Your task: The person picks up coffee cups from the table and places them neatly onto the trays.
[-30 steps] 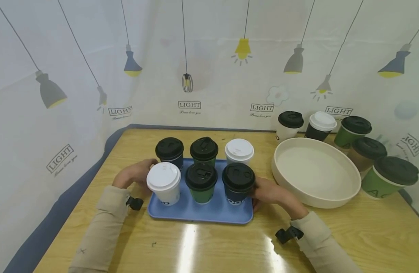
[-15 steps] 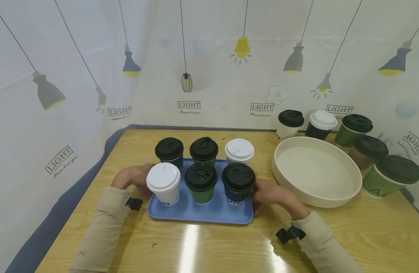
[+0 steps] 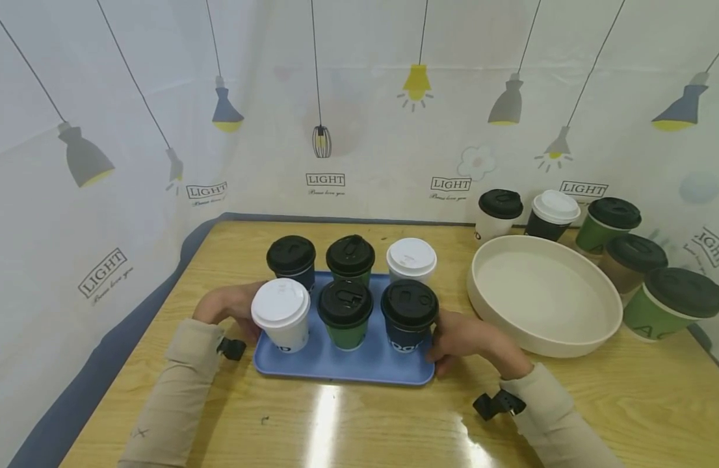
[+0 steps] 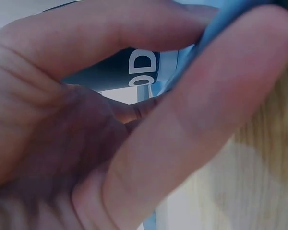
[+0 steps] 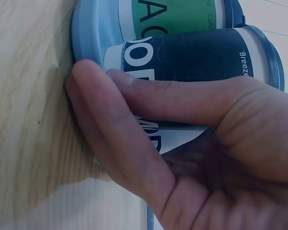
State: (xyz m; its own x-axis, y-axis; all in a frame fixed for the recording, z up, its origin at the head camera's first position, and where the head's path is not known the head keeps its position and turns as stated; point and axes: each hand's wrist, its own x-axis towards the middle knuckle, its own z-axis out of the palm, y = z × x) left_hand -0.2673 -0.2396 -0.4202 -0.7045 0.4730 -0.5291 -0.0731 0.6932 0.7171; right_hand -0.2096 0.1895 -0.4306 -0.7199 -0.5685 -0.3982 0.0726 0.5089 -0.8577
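Observation:
A blue tray (image 3: 348,372) lies on the wooden table and carries several lidded paper cups in two rows of three. In front stand a white cup (image 3: 286,331), a green cup (image 3: 346,331) and a dark blue cup (image 3: 403,335). Behind them are two black-lidded cups and a white-lidded one. My left hand (image 3: 236,307) pinches the tray's left rim, thumb above and finger beneath, as the left wrist view shows. On the opposite rim, my right hand (image 3: 463,335) pinches near the front corner, its thumb beside the dark blue cup (image 5: 197,57). The white cup partly hides my left fingers.
A round cream dish (image 3: 543,292) stands right of the tray, close to my right hand. Around its far and right sides are several more lidded cups, including a large green one (image 3: 669,305). A printed cloth (image 3: 371,143) hangs behind the table (image 3: 277,429).
My right hand has shifted slightly along the tray's right rim toward the near corner, and its thumb and fingertips now show there. The tray, cups and left hand look unmoved.

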